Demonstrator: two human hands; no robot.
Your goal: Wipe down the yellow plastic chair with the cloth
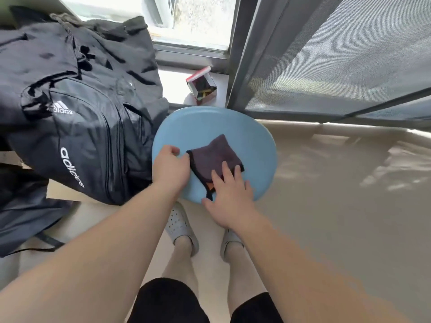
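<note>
Currently the purple cloth [217,155] lies on the round blue plastic seat [210,122], limp and likely to bunch: your right hand [231,194] presses it flat-fingered, your left hand [171,169] curls at its left corner, pinch unclear, so drive it by palm.

Both our hands are on a dark cloth [214,155] lying on a round blue chair seat [210,122].
Our left hand [171,166], fingers curled, pinches the cloth's 9 o'clock corner; our right hand [229,192] lies flat, fingers spread, on its 5 o'clock edge. A black backpack [81,136] sits just beside the seat at 9 o'clock, a small open box [203,86] stands at 12 o'clock by the window [193,19], and our grey clogs [179,227] show at 6 o'clock.
</note>
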